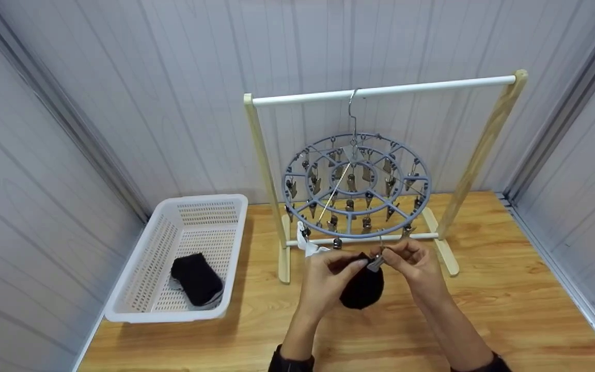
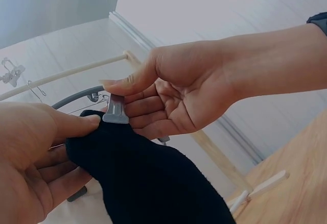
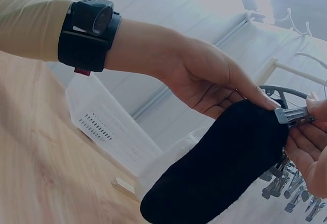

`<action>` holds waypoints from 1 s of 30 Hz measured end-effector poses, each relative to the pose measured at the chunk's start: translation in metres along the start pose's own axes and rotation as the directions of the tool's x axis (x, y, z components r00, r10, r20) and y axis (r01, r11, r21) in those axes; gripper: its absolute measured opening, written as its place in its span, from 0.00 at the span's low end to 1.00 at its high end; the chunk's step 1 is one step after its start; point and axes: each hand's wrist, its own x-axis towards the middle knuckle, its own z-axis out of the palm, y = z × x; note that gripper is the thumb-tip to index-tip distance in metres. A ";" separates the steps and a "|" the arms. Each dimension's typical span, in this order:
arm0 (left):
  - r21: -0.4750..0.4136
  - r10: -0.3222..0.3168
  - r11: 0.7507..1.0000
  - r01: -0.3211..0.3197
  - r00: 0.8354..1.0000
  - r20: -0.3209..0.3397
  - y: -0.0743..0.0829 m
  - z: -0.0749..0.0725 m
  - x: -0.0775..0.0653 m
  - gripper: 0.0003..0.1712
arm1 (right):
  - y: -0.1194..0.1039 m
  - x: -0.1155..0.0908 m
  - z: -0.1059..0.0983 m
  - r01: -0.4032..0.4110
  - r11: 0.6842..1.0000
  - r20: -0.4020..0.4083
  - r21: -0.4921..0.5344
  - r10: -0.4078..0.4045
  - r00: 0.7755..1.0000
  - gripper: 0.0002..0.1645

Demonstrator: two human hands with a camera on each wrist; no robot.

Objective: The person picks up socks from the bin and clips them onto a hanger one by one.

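A black sock (image 1: 362, 289) hangs from my left hand (image 1: 327, 281), whose thumb and fingers pinch its top edge. Between thumb and fingers, my right hand (image 1: 417, 267) grips a metal clip (image 2: 116, 109) at its upper end. In the left wrist view the clip's jaws lie over the sock's edge, beside my left thumb. That clip hangs at the front rim of a round grey-blue drying hanger (image 1: 349, 235). Partly hidden behind my left hand, a white cloth item (image 1: 314, 249) hangs at the hanger's front left.
A white basket (image 1: 132, 274) at the left holds a black folded sock (image 1: 198, 279) with something grey beneath. The hanger, carrying several other clips, hooks onto the white bar (image 1: 406, 89) of a wooden-legged rack (image 1: 483, 150). Everything stands on a wooden table (image 1: 525, 289) between panelled walls.
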 end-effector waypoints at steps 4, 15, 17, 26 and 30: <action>-0.023 -0.011 1.000 0.011 1.000 -0.009 0.000 0.000 0.000 0.06 | 0.000 -0.001 0.002 0.016 0.999 -0.001 -0.039 -0.016 1.000 0.03; 0.017 0.021 1.000 -0.021 1.000 -0.009 0.000 -0.001 0.000 0.07 | -0.001 -0.002 0.005 0.055 0.977 -0.017 -0.207 -0.059 0.998 0.05; 0.019 0.008 1.000 -0.008 1.000 -0.003 0.001 -0.001 -0.001 0.08 | -0.001 -0.002 0.005 0.055 0.971 -0.018 -0.232 -0.061 0.998 0.06; 0.058 -0.068 0.996 0.065 0.996 0.054 0.002 -0.007 -0.001 0.08 | 0.002 0.000 0.003 0.057 0.947 0.011 -0.315 -0.056 0.998 0.09; 0.085 -0.089 0.993 0.083 0.994 0.069 0.003 -0.011 -0.002 0.08 | 0.002 0.000 0.001 0.040 0.931 0.018 -0.364 -0.036 0.999 0.11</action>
